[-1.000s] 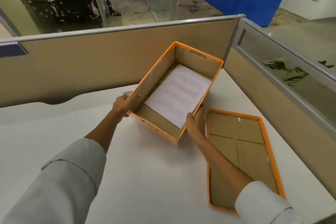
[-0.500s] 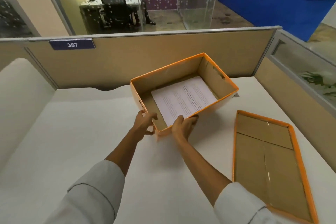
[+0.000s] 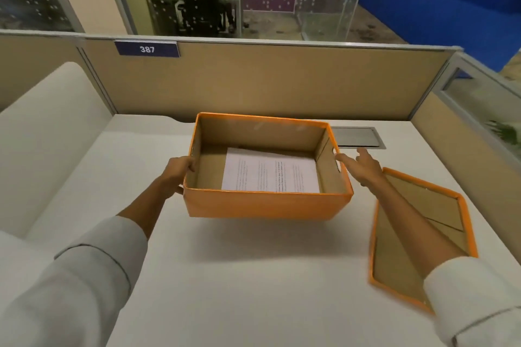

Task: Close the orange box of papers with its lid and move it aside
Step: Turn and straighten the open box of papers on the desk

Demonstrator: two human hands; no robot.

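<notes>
Orange cardboard box (image 3: 265,203) sits open in the middle of the white desk (image 3: 225,276), long side facing the camera, with a printed sheet of paper (image 3: 270,173) lying flat on its floor. Left hand (image 3: 177,173) is at 9 o'clock of the box, fingers curled over the left wall's rim, gripping it. Right hand (image 3: 362,167) is at 3 o'clock, fingers spread and loose, just beside the right wall, holding nothing. Lid (image 3: 420,234) lies upside down at about 4 o'clock, partly under the right forearm. Grey metal cable hatch (image 3: 358,137) sits at 1 o'clock, near the beige partition (image 3: 267,82).
</notes>
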